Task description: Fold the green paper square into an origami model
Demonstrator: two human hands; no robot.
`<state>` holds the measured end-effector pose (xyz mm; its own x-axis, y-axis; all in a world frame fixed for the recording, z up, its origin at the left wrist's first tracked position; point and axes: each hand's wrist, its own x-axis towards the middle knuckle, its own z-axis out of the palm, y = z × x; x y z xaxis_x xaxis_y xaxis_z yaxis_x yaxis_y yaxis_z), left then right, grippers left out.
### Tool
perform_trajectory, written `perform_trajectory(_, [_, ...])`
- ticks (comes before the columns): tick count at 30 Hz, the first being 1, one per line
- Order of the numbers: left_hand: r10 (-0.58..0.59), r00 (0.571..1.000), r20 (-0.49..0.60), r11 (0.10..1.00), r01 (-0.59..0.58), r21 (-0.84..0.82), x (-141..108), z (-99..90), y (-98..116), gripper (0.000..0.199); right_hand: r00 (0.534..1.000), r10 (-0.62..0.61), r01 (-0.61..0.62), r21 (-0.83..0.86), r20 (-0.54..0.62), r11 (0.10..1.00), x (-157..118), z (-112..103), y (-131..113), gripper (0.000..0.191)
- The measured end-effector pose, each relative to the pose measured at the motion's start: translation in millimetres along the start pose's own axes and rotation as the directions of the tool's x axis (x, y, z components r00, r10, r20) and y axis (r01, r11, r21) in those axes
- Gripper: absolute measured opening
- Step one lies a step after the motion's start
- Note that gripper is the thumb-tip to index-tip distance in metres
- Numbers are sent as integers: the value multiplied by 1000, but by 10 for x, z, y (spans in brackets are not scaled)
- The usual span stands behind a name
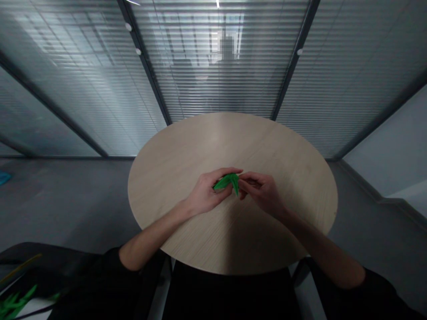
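Observation:
Above the middle of the round table (220, 138) my left hand (208, 191) is closed around a green leaf piece (230, 179), thumb on the near side and fingers on the far side. Two pointed leaf blades show, one lying toward the left palm and one hanging down at the right. My right hand (262, 191) is just to the right, its thumb and fingers pinched together at the edge of the leaf piece. What lies between those right fingertips is hidden.
Bottom left, a dark chair or bag (40, 253) holds more green plant-like pieces (16, 304) and a thin yellow stick (22, 268), all blurred. Glass walls with blinds (220, 89) stand behind the table. A blue object (4, 178) lies on the floor at far left.

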<state>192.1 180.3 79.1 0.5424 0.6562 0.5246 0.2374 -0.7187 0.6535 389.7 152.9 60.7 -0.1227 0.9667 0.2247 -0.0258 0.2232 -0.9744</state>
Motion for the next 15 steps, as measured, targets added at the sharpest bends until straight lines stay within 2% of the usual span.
perform_trajectory(15, [65, 998, -1, 998, -65, 25, -12, 43, -18, 40, 999, -39, 40, -68, 16, 997, -5, -34, 75, 31])
